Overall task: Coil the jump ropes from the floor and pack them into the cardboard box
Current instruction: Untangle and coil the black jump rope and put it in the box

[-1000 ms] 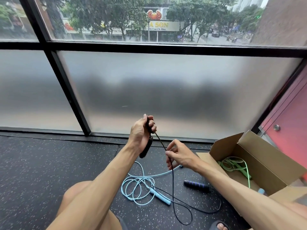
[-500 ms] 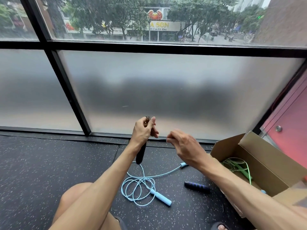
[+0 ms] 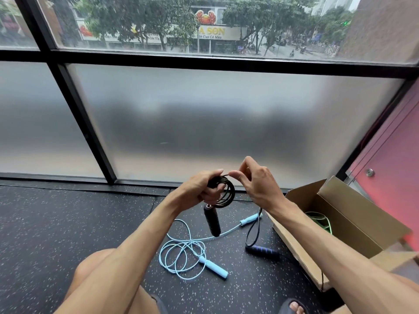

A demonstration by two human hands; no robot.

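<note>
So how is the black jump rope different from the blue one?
The black jump rope is up off the ground, gripped by the left hand and pinched by the right hand; the blue jump rope lies on the floor. The black one is wound in small coils; the blue one sprawls in loose loops. Both are thin cords with handles.

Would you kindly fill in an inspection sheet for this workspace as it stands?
Surface: black speckled floor.
Job's things: black jump rope partly coiled, one handle hanging, the other lying on the floor; light blue jump rope loose on the floor; green jump rope inside the open cardboard box.
Clutter: nothing seen.
Grippers: left hand grips the black coil; right hand pinches its cord.
Cables: nothing seen besides the ropes.
Surroundings: frosted window ahead; pink wall at right.
</note>
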